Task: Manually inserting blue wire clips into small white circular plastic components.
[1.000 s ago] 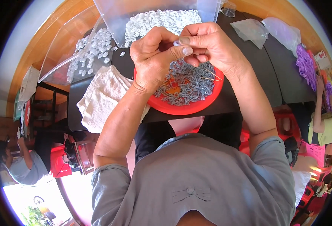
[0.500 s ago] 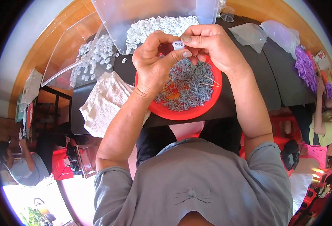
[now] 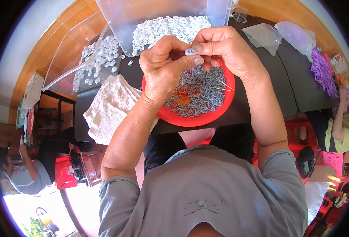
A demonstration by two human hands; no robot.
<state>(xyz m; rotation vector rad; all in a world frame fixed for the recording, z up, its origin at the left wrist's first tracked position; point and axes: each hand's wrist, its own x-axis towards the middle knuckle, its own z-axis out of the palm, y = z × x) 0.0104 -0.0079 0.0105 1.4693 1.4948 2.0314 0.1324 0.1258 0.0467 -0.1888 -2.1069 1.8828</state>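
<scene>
A small white oval plastic piece with two holes (image 3: 188, 51) is held above the red basin (image 3: 194, 122). My left hand (image 3: 161, 69) pinches it from the left, thumb below and index finger curled above. From the other side my right hand (image 3: 227, 49) grips its right end between thumb and fingers, partly covering it. Whether a second small part sits in the right fingertips is hidden. Many small grey rod-like pieces (image 3: 206, 94) fill the basin, and two thin wooden sticks (image 3: 222, 89) lie over its right rim.
Behind my hands a clear bin (image 3: 123, 23) holds a heap of white pieces (image 3: 162, 31); another clear bin (image 3: 57, 73) lies left. A cream towel (image 3: 111, 110) is by my left forearm. Plastic bags (image 3: 263, 37) and purple cord (image 3: 322, 73) lie right. Other people sit at both sides.
The white piece has sunk slightly and tilted between my fingers, its holes now less visible. My right thumb covers more of its right end.
</scene>
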